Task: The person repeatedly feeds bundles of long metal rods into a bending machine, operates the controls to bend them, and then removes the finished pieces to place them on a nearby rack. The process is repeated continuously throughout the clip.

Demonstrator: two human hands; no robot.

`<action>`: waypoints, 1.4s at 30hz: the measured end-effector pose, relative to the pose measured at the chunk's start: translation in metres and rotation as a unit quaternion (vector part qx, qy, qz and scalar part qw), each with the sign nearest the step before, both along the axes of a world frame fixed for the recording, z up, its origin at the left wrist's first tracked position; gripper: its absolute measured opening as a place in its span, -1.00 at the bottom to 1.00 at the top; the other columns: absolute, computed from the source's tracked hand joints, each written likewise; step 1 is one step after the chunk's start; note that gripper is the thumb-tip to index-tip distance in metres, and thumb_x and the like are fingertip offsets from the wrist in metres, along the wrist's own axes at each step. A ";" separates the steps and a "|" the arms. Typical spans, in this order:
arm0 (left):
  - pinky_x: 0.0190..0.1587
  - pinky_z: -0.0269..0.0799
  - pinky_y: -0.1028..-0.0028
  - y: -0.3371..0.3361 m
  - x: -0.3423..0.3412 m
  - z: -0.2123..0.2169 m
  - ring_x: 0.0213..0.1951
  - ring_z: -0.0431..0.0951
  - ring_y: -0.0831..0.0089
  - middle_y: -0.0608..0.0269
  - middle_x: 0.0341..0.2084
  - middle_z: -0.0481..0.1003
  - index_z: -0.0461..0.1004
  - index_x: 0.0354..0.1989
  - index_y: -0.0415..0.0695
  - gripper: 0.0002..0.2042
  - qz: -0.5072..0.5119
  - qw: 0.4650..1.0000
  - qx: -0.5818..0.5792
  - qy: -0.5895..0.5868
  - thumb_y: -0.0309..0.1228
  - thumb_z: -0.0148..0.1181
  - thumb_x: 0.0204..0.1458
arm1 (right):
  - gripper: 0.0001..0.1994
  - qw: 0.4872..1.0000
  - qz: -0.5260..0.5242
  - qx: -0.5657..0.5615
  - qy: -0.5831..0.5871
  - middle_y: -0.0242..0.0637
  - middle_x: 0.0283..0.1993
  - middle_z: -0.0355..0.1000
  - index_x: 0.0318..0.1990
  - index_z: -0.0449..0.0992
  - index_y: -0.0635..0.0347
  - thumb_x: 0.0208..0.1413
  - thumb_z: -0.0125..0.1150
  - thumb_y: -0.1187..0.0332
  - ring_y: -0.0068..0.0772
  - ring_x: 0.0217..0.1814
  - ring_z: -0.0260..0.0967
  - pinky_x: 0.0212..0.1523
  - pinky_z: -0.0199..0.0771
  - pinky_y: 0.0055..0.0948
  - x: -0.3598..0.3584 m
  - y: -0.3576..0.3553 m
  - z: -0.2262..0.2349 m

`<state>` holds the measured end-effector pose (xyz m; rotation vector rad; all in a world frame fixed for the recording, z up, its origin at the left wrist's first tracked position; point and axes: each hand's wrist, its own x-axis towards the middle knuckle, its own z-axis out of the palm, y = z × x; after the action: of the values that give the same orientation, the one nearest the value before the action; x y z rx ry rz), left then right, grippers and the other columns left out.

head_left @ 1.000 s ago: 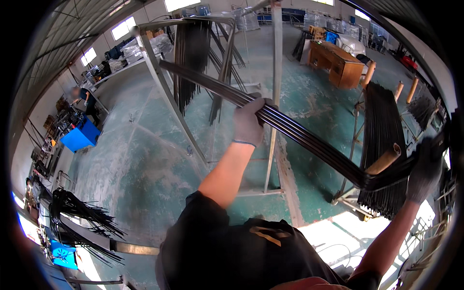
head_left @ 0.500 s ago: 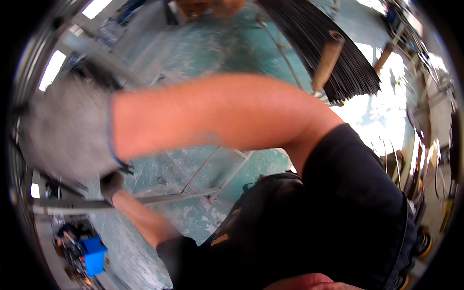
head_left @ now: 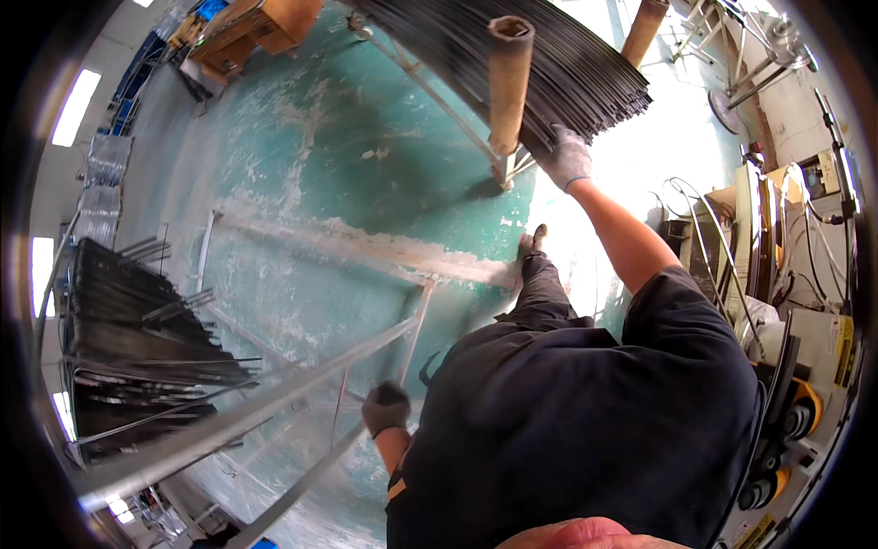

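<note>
My right hand (head_left: 569, 160), in a grey glove, reaches to the near end of a large bundle of long black tubes (head_left: 585, 82). Its fingers curl at the bundle's lower edge and seem closed on the tubes there; exactly how many they hold is hidden. My left hand (head_left: 386, 408), in a dark grey glove, hangs low beside my body with its fingers curled in. It is close to the bars of a pale metal rack (head_left: 375, 343), and I see nothing held in it.
A brown cardboard-like post (head_left: 509, 87) rises beside the bundle, with a second post (head_left: 645, 32) beyond. More black tubes (head_left: 137, 339) lie on the rack at left. A wooden desk (head_left: 261, 37) stands at the far left. Machinery and cables (head_left: 796, 393) line the right side.
My right hand has swung from the far left across to the black tube bundle. My left hand has come away from the left rack bar toward my body. The view has turned rightward.
</note>
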<state>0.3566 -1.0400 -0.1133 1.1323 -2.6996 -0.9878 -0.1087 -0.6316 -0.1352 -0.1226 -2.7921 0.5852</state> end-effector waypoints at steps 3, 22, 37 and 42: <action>-0.23 0.53 0.40 0.040 -0.109 0.002 -0.36 0.60 0.40 0.18 -0.42 0.56 0.54 -0.22 -0.27 -0.85 0.249 0.852 0.422 0.185 -0.42 0.24 0.17 | -0.13 0.990 -0.039 0.075 -0.109 0.07 0.30 0.36 0.37 0.29 0.18 -0.04 0.47 -0.09 0.16 0.37 0.26 0.32 0.34 -0.04 -0.091 0.068 -0.029; -0.14 0.48 0.28 0.317 -0.657 0.148 -0.25 0.53 0.21 0.06 -0.26 0.52 0.54 -0.16 -0.28 -0.86 -0.252 0.880 -0.237 0.326 -0.57 0.15 0.13 | -0.24 0.953 -0.008 0.074 -0.292 0.09 0.16 0.43 0.13 0.45 0.33 0.04 0.38 -0.20 0.09 0.26 0.40 0.18 0.48 -0.03 -0.314 0.145 -0.075; -0.07 0.41 0.18 0.311 -0.658 0.143 -0.23 0.49 0.12 0.13 -0.33 0.54 0.52 -0.29 -0.19 -0.93 -0.271 0.856 -0.255 0.358 -0.58 0.11 0.13 | -0.71 0.868 0.095 -0.232 -0.429 -0.12 -0.35 0.64 -0.28 0.67 0.32 0.09 0.38 0.20 -0.30 -0.36 0.61 -0.20 0.63 -0.28 -0.356 0.193 -0.035; -0.06 0.44 0.18 0.330 -0.635 0.156 -0.20 0.52 0.09 0.15 -0.34 0.53 0.52 -0.26 -0.17 -0.91 -0.406 0.805 -0.107 0.419 -0.62 0.13 0.11 | -0.62 0.826 0.079 -0.348 -0.436 -0.25 -0.55 0.49 -0.39 0.57 0.27 0.30 0.27 0.10 -0.39 -0.63 0.41 -0.48 0.50 -0.26 -0.339 0.203 -0.023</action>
<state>-0.2780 -0.7098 0.0423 -0.5222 -2.3275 -0.8732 -0.4482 -0.4282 -0.1581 -0.3916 -3.2258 2.0198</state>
